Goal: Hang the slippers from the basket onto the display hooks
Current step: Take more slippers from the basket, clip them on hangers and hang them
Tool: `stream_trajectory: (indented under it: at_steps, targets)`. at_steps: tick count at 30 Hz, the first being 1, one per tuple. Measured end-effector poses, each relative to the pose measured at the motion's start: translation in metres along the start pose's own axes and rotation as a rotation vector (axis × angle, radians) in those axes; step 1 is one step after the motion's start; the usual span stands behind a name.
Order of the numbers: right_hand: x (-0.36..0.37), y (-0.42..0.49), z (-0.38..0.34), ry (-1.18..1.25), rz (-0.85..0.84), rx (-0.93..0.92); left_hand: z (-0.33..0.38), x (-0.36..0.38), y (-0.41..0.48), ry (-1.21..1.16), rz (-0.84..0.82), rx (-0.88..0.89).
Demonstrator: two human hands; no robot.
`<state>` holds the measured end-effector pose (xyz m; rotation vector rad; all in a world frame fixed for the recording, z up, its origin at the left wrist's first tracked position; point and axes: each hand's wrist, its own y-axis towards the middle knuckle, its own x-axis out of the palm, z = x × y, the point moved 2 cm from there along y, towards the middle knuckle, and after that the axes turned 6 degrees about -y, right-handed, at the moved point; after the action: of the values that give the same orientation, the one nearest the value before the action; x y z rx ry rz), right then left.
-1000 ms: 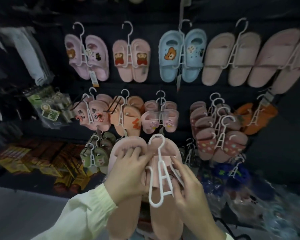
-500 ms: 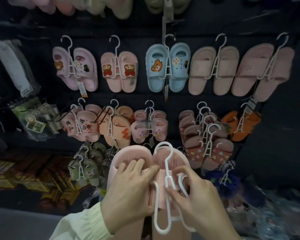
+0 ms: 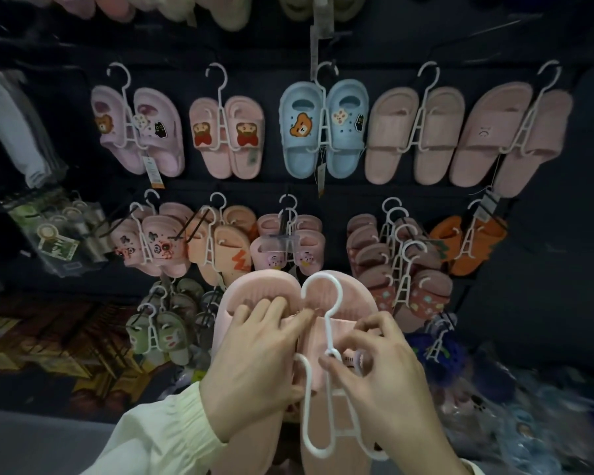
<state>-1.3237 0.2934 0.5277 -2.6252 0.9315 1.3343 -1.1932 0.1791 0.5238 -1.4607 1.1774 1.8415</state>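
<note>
I read this as the fitting step, and it turns on how the white plastic hanger [image 3: 327,332] lies against the pair of pale pink foam slippers [image 3: 264,289]. The pair is held up in front of me, toes upward and side by side. The hanger's long axis runs straight along the seam between the two. Its hook stands over the toes, and its looped foot hangs low on the right slipper of the pink pair. My right hand [image 3: 381,375] is the nearer one to the hanger. Its fingers [image 3: 374,325] are curled, with thumb and forefinger pinched on the stem just where the side arms branch off. My left hand [image 3: 254,365] holds the left slipper of the pair, its fingers [image 3: 271,308] spread over the strap and the forefinger reaching to the seam. I judge the arms have yet to seat under both straps, so the right hand should work sideways across the seam while the left steadies. The dark display wall [image 3: 542,255] rises above and behind the pink pair. I cannot tell which hook there is free.
</note>
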Motion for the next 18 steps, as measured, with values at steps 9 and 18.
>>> stream_trajectory:
  at_steps: [9, 18]
  targets:
    - [-0.010, -0.007, -0.008, 0.078, 0.168, -0.271, -0.009, -0.011, 0.005, -0.067, -0.044, -0.034]
    - [0.008, -0.001, -0.011, -0.191, 0.083, -0.372, 0.001, -0.024, 0.000, -0.192, -0.017, 0.027]
